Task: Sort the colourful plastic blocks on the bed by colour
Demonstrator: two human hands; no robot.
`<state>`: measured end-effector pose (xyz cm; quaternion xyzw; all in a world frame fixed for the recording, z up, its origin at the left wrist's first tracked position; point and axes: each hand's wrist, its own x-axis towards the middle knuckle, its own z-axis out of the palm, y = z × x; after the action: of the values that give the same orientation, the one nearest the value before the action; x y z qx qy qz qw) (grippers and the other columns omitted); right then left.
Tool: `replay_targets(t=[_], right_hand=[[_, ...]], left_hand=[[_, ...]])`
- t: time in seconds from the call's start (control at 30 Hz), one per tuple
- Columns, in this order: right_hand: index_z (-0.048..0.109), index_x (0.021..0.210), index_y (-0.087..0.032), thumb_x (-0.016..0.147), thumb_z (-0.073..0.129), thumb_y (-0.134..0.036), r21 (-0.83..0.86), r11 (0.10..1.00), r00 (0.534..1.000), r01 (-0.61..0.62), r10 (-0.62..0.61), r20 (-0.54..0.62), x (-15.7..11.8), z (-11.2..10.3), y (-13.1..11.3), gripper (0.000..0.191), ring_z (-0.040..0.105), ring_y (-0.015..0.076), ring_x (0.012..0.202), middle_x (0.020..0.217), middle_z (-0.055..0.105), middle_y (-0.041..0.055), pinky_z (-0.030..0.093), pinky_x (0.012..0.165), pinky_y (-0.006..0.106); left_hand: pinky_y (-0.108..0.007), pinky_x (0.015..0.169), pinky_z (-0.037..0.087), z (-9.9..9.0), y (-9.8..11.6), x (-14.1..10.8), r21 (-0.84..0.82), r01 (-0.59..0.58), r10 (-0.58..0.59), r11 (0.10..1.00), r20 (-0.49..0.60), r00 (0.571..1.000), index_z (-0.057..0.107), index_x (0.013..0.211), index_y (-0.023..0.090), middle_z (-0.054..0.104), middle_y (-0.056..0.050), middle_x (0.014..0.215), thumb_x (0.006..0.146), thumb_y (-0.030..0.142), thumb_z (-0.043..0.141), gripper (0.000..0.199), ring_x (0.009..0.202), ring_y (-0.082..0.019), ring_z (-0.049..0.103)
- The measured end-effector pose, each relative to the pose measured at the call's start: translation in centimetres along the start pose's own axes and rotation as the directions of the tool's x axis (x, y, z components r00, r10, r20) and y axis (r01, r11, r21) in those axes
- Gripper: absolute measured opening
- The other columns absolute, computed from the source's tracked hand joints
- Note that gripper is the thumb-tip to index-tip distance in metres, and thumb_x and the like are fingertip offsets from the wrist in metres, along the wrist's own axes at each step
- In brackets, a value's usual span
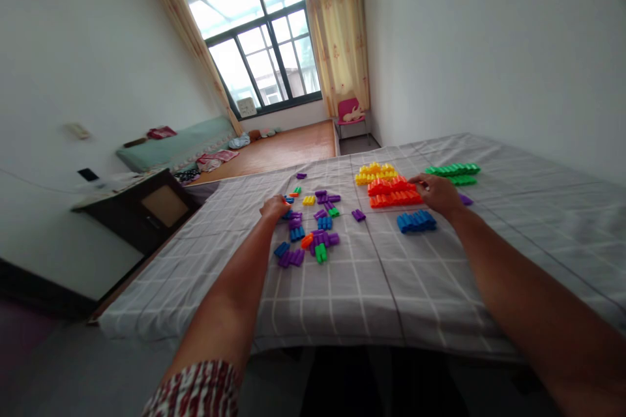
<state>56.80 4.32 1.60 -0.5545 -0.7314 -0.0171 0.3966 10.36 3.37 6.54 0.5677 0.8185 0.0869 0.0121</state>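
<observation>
On the left, my left hand (pixel 274 206) reaches over the far left edge of a scattered group of small blocks, its fingers closed around a small orange piece (pixel 286 202). Purple blocks (pixel 292 257), blue blocks (pixel 325 223), a yellow block (pixel 308 201) and green pieces (pixel 320 253) lie near it. My right hand (pixel 434 193) is at the right end of the stacked red-orange blocks (pixel 394 193), fingers pressed together; whatever they hold is hidden. Behind the red-orange stack sit yellow blocks (pixel 375 173), and a blue row (pixel 416 221) lies in front.
Green rows (pixel 454 172) and a purple piece (pixel 465 199) lie right of my right hand on the checked sheet (pixel 352 300). A dark cabinet (pixel 147 212) stands at left. Beyond are a wooden platform (pixel 293 148) and a pink chair (pixel 349 111).
</observation>
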Motion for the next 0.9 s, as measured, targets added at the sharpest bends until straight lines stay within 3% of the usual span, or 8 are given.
replay_targets(t=[0.07,0.23,0.33,0.43,0.5,0.6,0.77,0.9], right_hand=[[0.073,0.097,-0.019,0.079,0.049,-0.018,0.009,1.0,1.0,0.006,-0.006,-0.017,0.1,-0.2,-0.1,0.03,0.065,0.019,0.075,0.091,0.074,0.0062,0.048,0.071,0.029],[0.073,0.096,-0.018,0.079,0.049,-0.017,0.065,0.997,0.997,-0.034,0.039,-0.073,0.4,-0.9,-0.6,0.03,0.066,0.0191,0.073,0.089,0.074,0.0061,0.049,0.071,0.029],[0.073,0.095,-0.018,0.079,0.049,-0.018,0.128,0.986,0.983,-0.106,0.123,-0.138,0.5,-1.5,-0.6,0.028,0.066,0.0189,0.071,0.085,0.074,0.006,0.049,0.069,0.028],[0.072,0.095,-0.017,0.079,0.048,-0.02,0.19,0.971,0.964,-0.143,0.18,-0.196,0.7,-2.0,-0.3,0.029,0.066,0.0188,0.071,0.084,0.074,0.006,0.049,0.069,0.029],[0.072,0.095,-0.017,0.079,0.048,-0.02,0.211,0.966,0.957,-0.151,0.196,-0.213,0.8,-2.1,-0.2,0.029,0.066,0.0189,0.07,0.082,0.074,0.006,0.05,0.069,0.029],[0.072,0.093,-0.018,0.079,0.049,-0.02,0.206,0.967,0.959,-0.152,0.195,-0.204,1.0,-2.2,-0.4,0.028,0.065,0.0185,0.07,0.081,0.073,0.0057,0.049,0.068,0.028],[0.072,0.094,-0.018,0.08,0.049,-0.019,0.179,0.976,0.973,-0.124,0.155,-0.17,1.1,-2.3,-1.0,0.028,0.065,0.0183,0.07,0.084,0.074,0.0057,0.049,0.069,0.028],[0.072,0.094,-0.018,0.08,0.049,-0.018,0.175,0.977,0.976,-0.125,0.153,-0.157,1.1,-2.3,-1.1,0.027,0.065,0.0189,0.072,0.089,0.074,0.0057,0.049,0.07,0.029]], left_hand=[[-0.039,0.086,0.047,-0.2,1.0,-0.1,0.068,-0.031,0.036,0.997,-0.066,0.997,0.064,0.111,0.025,0.066,-0.012,0.12,0.072,0.039,0.067,0.042,0.113,-0.033,0.058],[-0.032,0.09,0.048,0.1,7.0,-0.8,-0.056,-0.386,0.375,0.921,-0.15,0.915,0.059,0.119,0.022,0.066,-0.008,0.117,0.08,0.034,0.061,0.04,0.105,-0.024,0.062],[-0.028,0.085,0.051,0.4,12.3,-2.1,-0.22,-0.535,0.518,0.816,-0.136,0.845,0.06,0.117,0.021,0.066,-0.006,0.115,0.081,0.03,0.061,0.037,0.099,-0.019,0.064],[-0.027,0.083,0.053,0.8,17.0,-4.0,-0.309,-0.661,0.659,0.684,-0.125,0.741,0.061,0.116,0.021,0.061,-0.008,0.121,0.078,0.026,0.064,0.038,0.094,-0.016,0.064],[-0.029,0.085,0.053,1.4,19.1,-5.1,-0.309,-0.719,0.728,0.622,-0.108,0.677,0.063,0.115,0.02,0.06,-0.009,0.12,0.077,0.027,0.066,0.039,0.092,-0.016,0.064],[-0.032,0.089,0.051,2.4,21.0,-6.4,-0.256,-0.768,0.78,0.587,-0.076,0.622,0.063,0.115,0.02,0.062,-0.008,0.114,0.076,0.029,0.066,0.04,0.094,-0.018,0.063],[-0.036,0.094,0.048,3.6,23.0,-7.8,-0.143,-0.805,0.805,0.576,-0.076,0.589,0.062,0.114,0.022,0.064,-0.008,0.113,0.077,0.033,0.066,0.038,0.106,-0.023,0.058],[-0.036,0.095,0.046,3.6,24.5,-8.8,-0.093,-0.778,0.777,0.621,-0.059,0.627,0.063,0.113,0.024,0.064,-0.007,0.114,0.08,0.035,0.065,0.035,0.11,-0.024,0.056]])
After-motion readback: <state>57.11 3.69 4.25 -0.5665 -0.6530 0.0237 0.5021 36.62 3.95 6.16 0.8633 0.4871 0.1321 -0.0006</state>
